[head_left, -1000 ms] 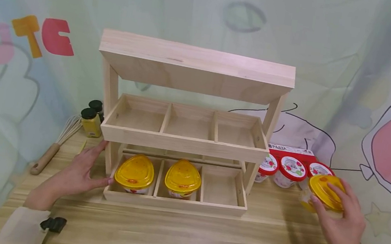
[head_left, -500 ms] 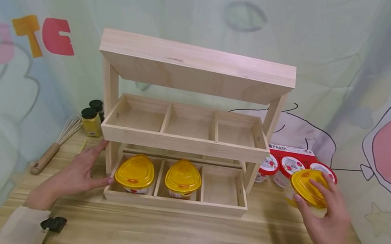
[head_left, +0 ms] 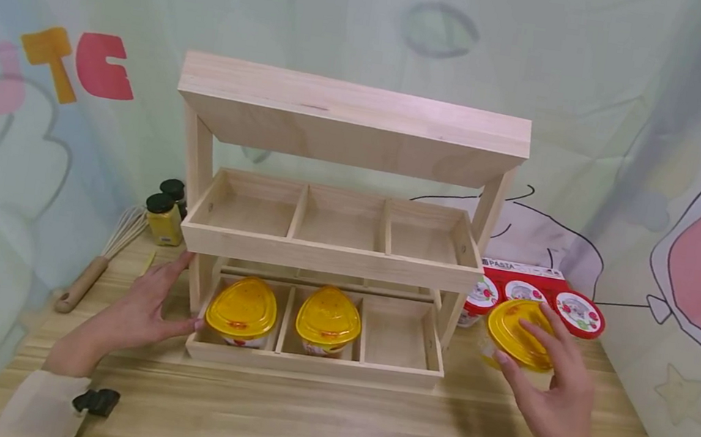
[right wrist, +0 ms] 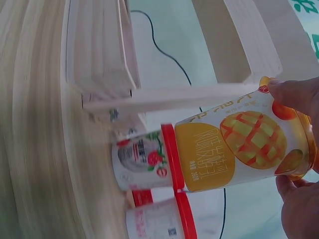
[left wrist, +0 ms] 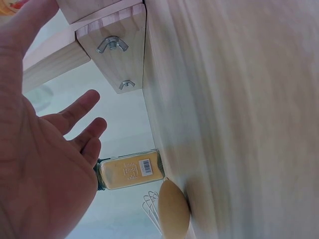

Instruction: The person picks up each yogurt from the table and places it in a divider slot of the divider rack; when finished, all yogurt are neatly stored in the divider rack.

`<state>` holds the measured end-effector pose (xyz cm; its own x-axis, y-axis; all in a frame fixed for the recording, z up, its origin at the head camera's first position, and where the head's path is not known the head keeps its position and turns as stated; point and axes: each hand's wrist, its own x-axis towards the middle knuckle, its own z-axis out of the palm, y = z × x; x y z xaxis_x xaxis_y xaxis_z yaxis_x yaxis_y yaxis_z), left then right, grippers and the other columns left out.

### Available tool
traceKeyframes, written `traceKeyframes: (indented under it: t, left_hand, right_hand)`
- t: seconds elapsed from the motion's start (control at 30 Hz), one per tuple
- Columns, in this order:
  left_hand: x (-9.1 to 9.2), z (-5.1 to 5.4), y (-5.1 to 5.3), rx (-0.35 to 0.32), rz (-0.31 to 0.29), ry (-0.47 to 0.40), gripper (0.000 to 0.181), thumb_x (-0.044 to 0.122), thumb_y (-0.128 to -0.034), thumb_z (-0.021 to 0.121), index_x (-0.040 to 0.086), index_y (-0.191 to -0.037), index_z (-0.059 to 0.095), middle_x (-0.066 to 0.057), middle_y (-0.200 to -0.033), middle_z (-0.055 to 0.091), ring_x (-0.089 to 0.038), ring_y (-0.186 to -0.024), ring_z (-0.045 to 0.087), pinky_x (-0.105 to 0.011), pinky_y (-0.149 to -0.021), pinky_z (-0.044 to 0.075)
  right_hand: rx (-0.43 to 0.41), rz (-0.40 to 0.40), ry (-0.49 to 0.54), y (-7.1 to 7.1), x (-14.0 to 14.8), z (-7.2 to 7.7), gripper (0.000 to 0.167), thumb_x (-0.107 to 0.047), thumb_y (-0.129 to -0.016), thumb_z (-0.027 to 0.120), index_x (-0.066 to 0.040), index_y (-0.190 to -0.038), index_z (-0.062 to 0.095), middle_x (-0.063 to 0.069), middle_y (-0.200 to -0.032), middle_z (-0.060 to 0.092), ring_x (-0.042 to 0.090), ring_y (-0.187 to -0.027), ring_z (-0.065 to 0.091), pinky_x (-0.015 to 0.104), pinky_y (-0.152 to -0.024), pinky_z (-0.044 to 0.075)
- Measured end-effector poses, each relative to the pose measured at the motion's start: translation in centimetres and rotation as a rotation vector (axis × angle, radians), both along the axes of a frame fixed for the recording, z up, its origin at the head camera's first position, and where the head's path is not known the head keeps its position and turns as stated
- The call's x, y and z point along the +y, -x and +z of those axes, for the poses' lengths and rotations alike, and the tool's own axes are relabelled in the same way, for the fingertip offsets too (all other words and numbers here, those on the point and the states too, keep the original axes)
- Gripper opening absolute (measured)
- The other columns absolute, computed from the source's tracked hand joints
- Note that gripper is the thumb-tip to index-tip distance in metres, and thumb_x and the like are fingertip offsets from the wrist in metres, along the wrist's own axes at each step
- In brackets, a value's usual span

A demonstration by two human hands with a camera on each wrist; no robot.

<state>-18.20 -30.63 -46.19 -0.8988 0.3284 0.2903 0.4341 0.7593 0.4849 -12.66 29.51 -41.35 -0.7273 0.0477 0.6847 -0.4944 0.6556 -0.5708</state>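
Note:
In the head view my right hand [head_left: 558, 397] grips a yellow-lidded cup [head_left: 515, 334] by its lid, above the table right of a wooden rack [head_left: 332, 257]. The right wrist view shows mango pictures on this cup [right wrist: 234, 144], with thumb and fingers at its lid end. My left hand [head_left: 141, 313] is at the rack's left side, thumb touching the lower tray's left corner. Its other fingers are extended in the left wrist view. Two more yellow-lidded cups, one left [head_left: 244, 306] and one middle [head_left: 329, 315], stand in the lower tray; its right compartment holds nothing.
Several red-lidded tubs [head_left: 579, 313] stand behind the held cup, before a red box labelled PASTA [head_left: 523, 271]. Left of the rack are a whisk [head_left: 102, 260] and two black-capped jars [head_left: 164, 218]. The upper tray [head_left: 332, 255] has three compartments. Printed curtains hang behind.
My right hand has carried the yellow-lidded cup left toward the rack, uncovering the rightmost red-lidded tub's lid. My left hand has stayed in place.

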Motion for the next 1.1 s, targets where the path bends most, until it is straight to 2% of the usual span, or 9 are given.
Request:
traceKeyframes:
  t: [0.17,0.43,0.6,0.87,1.1]
  left_hand:
    - [0.1,-0.1,0.0,0.028,-0.009,-0.002,0.132,0.032,-0.0785,0.093,0.023,-0.175,0.003,-0.038,-0.164,0.04,-0.063,-0.142,0.039,-0.088,-0.105,0.035]
    - [0.1,0.1,0.0,-0.002,-0.004,-0.007,0.128,0.034,-0.0807,0.092,0.021,-0.175,0.005,-0.036,-0.168,0.035,-0.063,-0.145,0.035,-0.088,-0.107,0.032]
    - [0.0,0.1,0.0,0.001,-0.006,-0.011,0.129,0.033,-0.0802,0.092,0.022,-0.175,0.005,-0.036,-0.168,0.035,-0.064,-0.145,0.035,-0.089,-0.107,0.031]
    - [0.0,-0.1,0.0,0.017,-0.013,-0.008,0.132,0.033,-0.0796,0.092,0.024,-0.175,0.002,-0.037,-0.165,0.038,-0.063,-0.143,0.037,-0.088,-0.106,0.033]
    - [0.1,-0.1,0.0,0.022,-0.013,-0.008,0.133,0.032,-0.0793,0.093,0.024,-0.175,0.001,-0.038,-0.164,0.04,-0.062,-0.143,0.038,-0.087,-0.106,0.033]
  right_hand:
    - [-0.02,0.058,0.005,-0.3,-1.4,0.1,0.065,0.016,-0.072,0.089,-0.005,-0.132,0.074,0.013,-0.162,0.056,0.003,-0.151,0.046,0.002,-0.109,0.042]
    - [-0.073,0.117,0.002,-0.6,-3.6,-0.1,0.063,0.011,-0.077,0.089,-0.01,-0.134,0.073,0.011,-0.163,0.054,0.001,-0.149,0.048,0.003,-0.108,0.044]
    - [-0.096,0.167,0.004,-0.5,-4.7,-0.6,0.061,0.01,-0.078,0.089,-0.011,-0.133,0.073,0.012,-0.163,0.055,0.001,-0.151,0.047,0.005,-0.108,0.045]
    - [-0.084,0.22,-0.03,0.2,-5.9,-1.6,0.06,0.004,-0.077,0.092,-0.015,-0.132,0.074,0.011,-0.161,0.057,0.0,-0.151,0.047,0.006,-0.114,0.042]
    - [-0.085,0.289,-0.01,1.5,-6.8,-2.4,0.057,0.002,-0.076,0.094,-0.012,-0.128,0.076,0.013,-0.159,0.059,0.007,-0.153,0.049,0.011,-0.119,0.042]
